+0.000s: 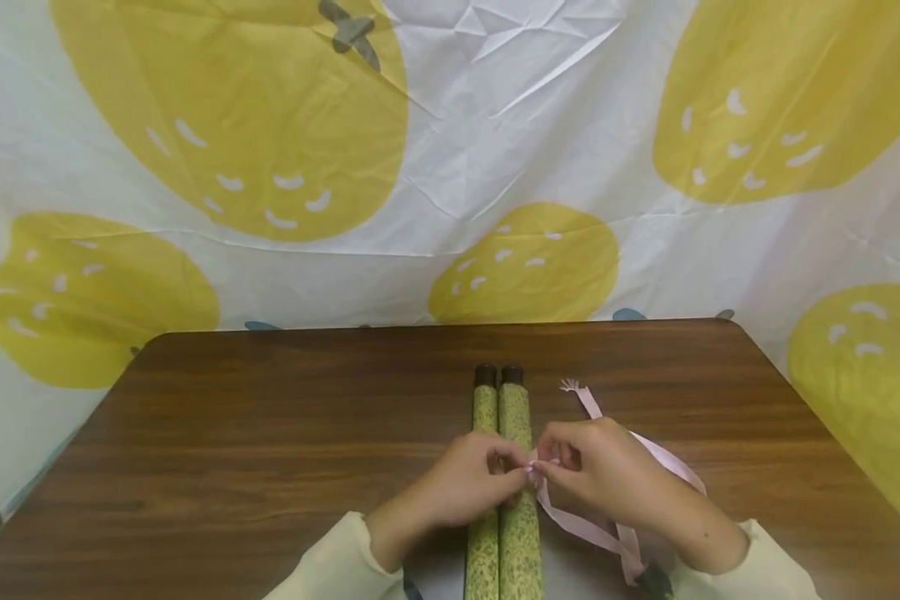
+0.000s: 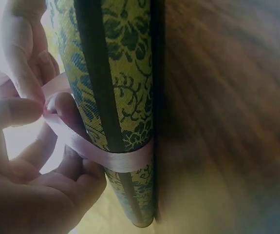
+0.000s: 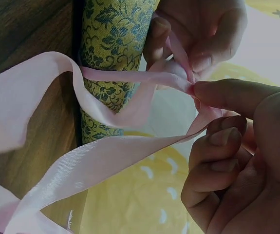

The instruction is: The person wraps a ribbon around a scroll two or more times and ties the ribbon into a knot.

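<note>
On the brown desk (image 1: 270, 417) the left hand (image 1: 461, 483) pinches a pink ribbon (image 1: 648, 446) over two green patterned rolls (image 1: 502, 500) lying side by side. The ribbon wraps the rolls. The right hand (image 1: 607, 471) pinches it too, fingers (image 3: 227, 92) meeting the left's, loose ends trailing rightward.

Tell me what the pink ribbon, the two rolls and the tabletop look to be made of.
Pink ribbon: likely satin fabric, going by its soft sheen and fine weave.
Rolls: apparently woven brocade-like cloth, yellow-green with a dark floral pattern, matte; dark end caps, material unclear.
Tabletop: wood or wood-look laminate, brown grain, slight gloss.
</note>
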### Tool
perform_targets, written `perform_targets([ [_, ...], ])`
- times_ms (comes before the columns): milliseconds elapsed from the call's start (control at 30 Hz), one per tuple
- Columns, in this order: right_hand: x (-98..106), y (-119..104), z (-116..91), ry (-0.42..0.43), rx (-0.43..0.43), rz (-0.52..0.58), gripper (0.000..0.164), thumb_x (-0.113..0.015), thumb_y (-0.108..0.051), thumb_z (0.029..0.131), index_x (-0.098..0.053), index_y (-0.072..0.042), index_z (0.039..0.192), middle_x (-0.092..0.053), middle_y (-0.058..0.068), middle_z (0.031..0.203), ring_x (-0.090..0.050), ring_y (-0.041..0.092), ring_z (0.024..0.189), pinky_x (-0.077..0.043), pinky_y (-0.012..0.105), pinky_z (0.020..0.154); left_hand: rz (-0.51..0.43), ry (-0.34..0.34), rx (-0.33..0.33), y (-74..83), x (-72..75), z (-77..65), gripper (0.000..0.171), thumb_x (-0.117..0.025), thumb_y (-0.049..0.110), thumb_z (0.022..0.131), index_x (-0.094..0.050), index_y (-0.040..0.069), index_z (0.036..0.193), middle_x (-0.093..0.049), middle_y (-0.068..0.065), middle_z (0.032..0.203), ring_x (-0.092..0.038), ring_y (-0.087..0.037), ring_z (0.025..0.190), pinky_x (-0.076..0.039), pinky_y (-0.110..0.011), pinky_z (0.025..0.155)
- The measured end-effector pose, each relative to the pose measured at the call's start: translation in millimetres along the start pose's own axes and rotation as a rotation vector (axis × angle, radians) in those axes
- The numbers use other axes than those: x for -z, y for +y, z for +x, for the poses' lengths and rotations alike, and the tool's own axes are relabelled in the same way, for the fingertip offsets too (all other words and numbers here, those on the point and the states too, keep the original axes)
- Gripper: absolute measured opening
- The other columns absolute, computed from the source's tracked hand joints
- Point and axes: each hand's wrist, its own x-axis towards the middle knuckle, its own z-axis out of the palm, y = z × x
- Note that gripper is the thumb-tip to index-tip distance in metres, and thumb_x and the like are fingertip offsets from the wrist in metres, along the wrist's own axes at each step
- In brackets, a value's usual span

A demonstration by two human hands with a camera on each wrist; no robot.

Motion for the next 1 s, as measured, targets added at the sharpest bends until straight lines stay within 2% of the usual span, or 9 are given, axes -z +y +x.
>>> perform_targets([
  [233,-1.8,0.0,1.0,-0.007,0.007,0.005,0.008,-0.071,-0.017,0.081,-0.065,-0.022,0.08,-0.048,-0.012,0.056,-0.04,-0.001,0.047,-0.038,0.018,0.041,0.081,-0.034,-0.056,-1.6,0.1,-1.5,0.013,-0.065,0.024,0.083,-0.066,0.013,0.075,-0.059,0.004,0.076,-0.051,-0.008,0.062,-0.043,-0.019,0.051],
  [467,-4.5,-2.2,-0.6,-0.023,-0.006,0.048,0.01,-0.07,-0.02,0.083,-0.062,-0.025,0.078,-0.044,-0.013,0.054,-0.037,-0.002,0.045,-0.033,0.016,0.039,0.009,-0.046,-0.019,-5.2,-3.7,-2.1,0.021,-0.074,0.028,0.075,-0.061,0.012,0.071,-0.055,0.003,0.073,-0.05,-0.007,0.064,-0.044,-0.018,0.052],
  [567,-6.0,-3.2,-0.7,-0.025,-0.014,0.061,0.012,-0.07,-0.022,0.083,-0.061,-0.026,0.077,-0.043,-0.014,0.054,-0.037,-0.002,0.045,-0.031,0.015,0.04,0.02,-0.026,-0.023,-4.8,-4.2,-1.9,0.023,-0.074,0.027,0.075,-0.059,0.012,0.068,-0.055,0.003,0.071,-0.05,-0.007,0.062,-0.044,-0.017,0.051],
  [800,-9.3,-3.5,-0.8,-0.054,-0.02,0.091,0.011,-0.07,-0.019,0.082,-0.062,-0.026,0.078,-0.045,-0.014,0.054,-0.037,-0.003,0.045,-0.034,0.015,0.039,0.112,0.005,-0.029,-1.2,-4.2,-3.3,0.023,-0.069,0.015,0.077,-0.053,0.012,0.061,-0.051,0.004,0.066,-0.047,-0.006,0.058,-0.041,-0.017,0.05],
  [1000,-8.9,-1.9,0.2,-0.042,-0.017,0.088,0.012,-0.07,-0.02,0.082,-0.061,-0.026,0.076,-0.046,-0.013,0.053,-0.038,-0.002,0.044,-0.035,0.015,0.039,0.237,0.019,-0.038,4.0,0.5,-5.0,0.023,-0.067,0.02,0.078,-0.057,0.014,0.059,-0.053,0.004,0.066,-0.047,-0.007,0.058,-0.041,-0.018,0.048],
])
